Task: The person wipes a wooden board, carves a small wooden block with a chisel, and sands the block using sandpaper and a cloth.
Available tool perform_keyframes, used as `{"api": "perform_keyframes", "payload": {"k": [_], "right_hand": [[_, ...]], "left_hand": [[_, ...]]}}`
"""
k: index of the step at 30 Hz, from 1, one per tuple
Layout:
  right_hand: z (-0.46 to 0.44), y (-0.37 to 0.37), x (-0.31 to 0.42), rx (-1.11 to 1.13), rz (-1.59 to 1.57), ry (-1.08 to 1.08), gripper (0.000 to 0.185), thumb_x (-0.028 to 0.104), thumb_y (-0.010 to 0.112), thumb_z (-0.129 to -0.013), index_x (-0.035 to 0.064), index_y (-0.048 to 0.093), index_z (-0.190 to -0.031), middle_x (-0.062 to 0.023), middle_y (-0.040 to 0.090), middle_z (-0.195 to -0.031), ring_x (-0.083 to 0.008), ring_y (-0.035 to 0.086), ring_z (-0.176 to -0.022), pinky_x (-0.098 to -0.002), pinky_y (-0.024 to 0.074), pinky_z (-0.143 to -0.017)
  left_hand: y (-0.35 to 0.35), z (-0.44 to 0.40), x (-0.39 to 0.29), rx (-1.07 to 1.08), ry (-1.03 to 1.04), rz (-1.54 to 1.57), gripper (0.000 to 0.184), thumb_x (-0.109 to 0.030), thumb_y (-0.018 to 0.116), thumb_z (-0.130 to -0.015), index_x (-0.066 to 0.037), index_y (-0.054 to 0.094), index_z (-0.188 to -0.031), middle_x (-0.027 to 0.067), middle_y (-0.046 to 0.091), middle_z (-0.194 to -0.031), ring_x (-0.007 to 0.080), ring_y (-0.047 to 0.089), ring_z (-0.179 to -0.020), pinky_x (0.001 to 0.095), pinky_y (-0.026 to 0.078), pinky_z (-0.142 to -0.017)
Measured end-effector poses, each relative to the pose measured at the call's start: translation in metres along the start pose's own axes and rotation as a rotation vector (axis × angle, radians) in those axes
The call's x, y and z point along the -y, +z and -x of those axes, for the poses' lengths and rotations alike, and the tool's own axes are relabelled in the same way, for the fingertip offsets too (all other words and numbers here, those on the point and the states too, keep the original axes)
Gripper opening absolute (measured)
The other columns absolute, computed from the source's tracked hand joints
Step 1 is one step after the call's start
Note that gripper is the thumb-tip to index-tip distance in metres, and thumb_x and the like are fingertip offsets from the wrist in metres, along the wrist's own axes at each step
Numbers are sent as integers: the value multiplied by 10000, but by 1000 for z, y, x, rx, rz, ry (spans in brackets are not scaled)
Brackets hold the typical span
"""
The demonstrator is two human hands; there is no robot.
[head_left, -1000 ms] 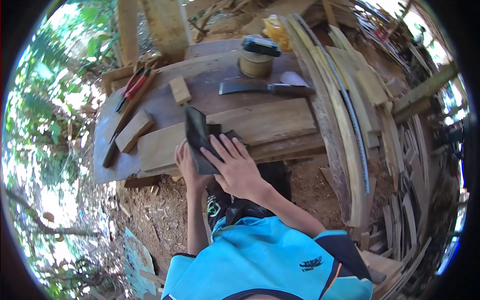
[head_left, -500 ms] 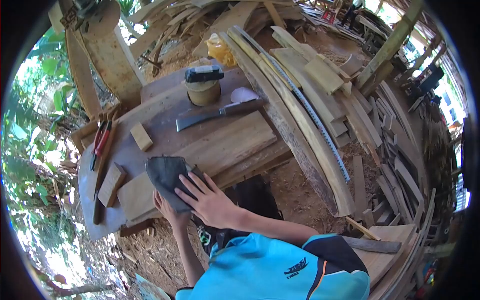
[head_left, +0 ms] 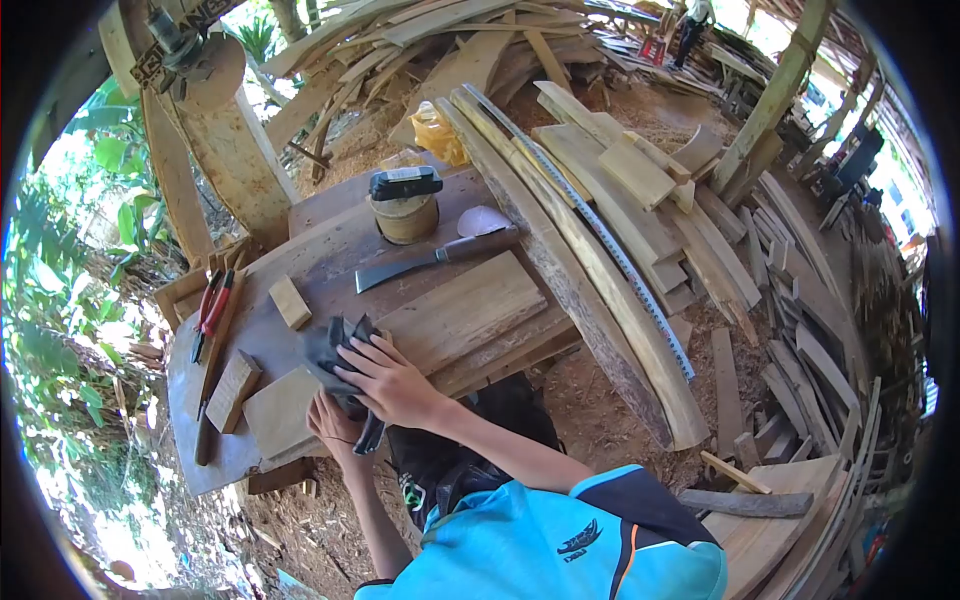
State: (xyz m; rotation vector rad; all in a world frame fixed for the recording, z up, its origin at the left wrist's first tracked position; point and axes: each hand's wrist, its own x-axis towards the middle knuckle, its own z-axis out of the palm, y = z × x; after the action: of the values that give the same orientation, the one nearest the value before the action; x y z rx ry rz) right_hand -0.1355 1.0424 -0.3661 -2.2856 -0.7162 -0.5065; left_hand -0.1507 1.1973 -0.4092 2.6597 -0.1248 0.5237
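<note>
Head: right hand (head_left: 396, 388) spreads over dark cloth (head_left: 338, 345) near left hand (head_left: 337, 428).

Surface (head_left: 330, 265): pliers (head_left: 213, 308) lay at left | block (head_left: 290, 303) lay between pliers and knife (head_left: 402, 269) | knife lay before tub (head_left: 405, 219) | case (head_left: 405, 182) sat on tub | plank (head_left: 465, 308) lay before knife | slab (head_left: 556, 283) lay at right.

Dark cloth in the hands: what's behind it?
A wooden plank shows on either side of the dark cloth; the stretch directly behind is covered, so its surface can't be seen.
</note>
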Motion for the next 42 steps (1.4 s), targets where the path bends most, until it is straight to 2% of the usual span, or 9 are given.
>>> {"api": "perform_keyframes", "payload": {"k": [8, 11, 16, 20, 24, 30, 33, 38, 42], "right_hand": [[35, -54, -32, -326, -729, 750, 201, 174, 621, -859, -9, 559, -912, -74, 604, -717, -151, 592, -652, -301, 468, -597], [22, -54, -31, -550, -714, 515, 279, 226, 672, -837, 7, 531, -937, -29, 578, -715, -72, 537, -622, -250, 451, -553], [13, -35, -25, -275, -187, 385, 352, 165, 702, -763, 5, 530, -1025, -190, 579, -948, -327, 578, -886, -375, 453, -785], [11, -37, -45, -623, -345, 467, 239, 116, 634, -818, 23, 562, -1027, -133, 603, -915, -254, 592, -841, -351, 463, -776], [0, -32, -42, -388, -1004, 511, 324, 122, 583, -860, 16, 535, -1162, -82, 626, -1004, -122, 563, -928, -281, 445, -838], [3, -47, -4, -241, -910, 237, 370, 183, 531, -864, 61, 531, -1214, -125, 584, -1113, -239, 546, -1065, -334, 408, -945], [0, -57, 24, -194, -493, -119, 364, 156, 535, -846, 64, 547, -1198, -156, 553, -1164, -338, 509, -1118, -370, 403, -962], [-2, -44, -19, 168, -796, 681, 320, 136, 536, -848, 59, 573, -1157, -158, 566, -1148, -346, 464, -1161, -419, 336, -1017], [2, -59, 42, -205, -308, -8, 299, 129, 545, -831, 28, 581, -1111, -176, 583, -1104, -356, 508, -1093, -412, 384, -964]], "left_hand": [[-45, -63, -4, 397, 69, 451, 926, -286, 824, -529, -63, 400, -1322, 133, 496, -1252, 304, 432, -1184, 423, 288, -1018], [-40, -64, 2, 273, 224, 447, 864, -153, 813, -522, -84, 430, -1294, 128, 541, -1201, 295, 511, -1105, 390, 379, -962], [-43, -73, -20, 365, 207, 270, 847, -115, 807, -524, -97, 417, -1276, 138, 489, -1266, 315, 511, -1144, 398, 423, -943], [-69, -67, -49, 275, 349, 357, 746, -115, 773, -591, -109, 411, -1244, 156, 403, -1310, 372, 452, -1178, 437, 409, -965], [-87, -55, -78, 315, 485, 232, 670, -4, 719, -618, -119, 422, -1207, 164, 346, -1306, 407, 475, -1106, 431, 447, -911], [-55, -34, -93, -103, 204, 500, 536, -64, 697, -681, -47, 475, -1168, 159, 429, -1244, 356, 532, -1034, 377, 477, -801], [-39, -28, -59, 81, 178, 673, 422, -25, 672, -687, -32, 529, -1084, 150, 561, -1061, 327, 592, -929, 358, 491, -736], [-64, -17, -77, 112, 25, 444, 383, -68, 707, -665, -36, 558, -1016, 157, 626, -930, 327, 626, -858, 347, 486, -723], [-27, -9, -51, 53, -224, 998, 359, -121, 697, -689, -39, 548, -1004, 169, 602, -891, 341, 609, -823, 358, 473, -698]]}}
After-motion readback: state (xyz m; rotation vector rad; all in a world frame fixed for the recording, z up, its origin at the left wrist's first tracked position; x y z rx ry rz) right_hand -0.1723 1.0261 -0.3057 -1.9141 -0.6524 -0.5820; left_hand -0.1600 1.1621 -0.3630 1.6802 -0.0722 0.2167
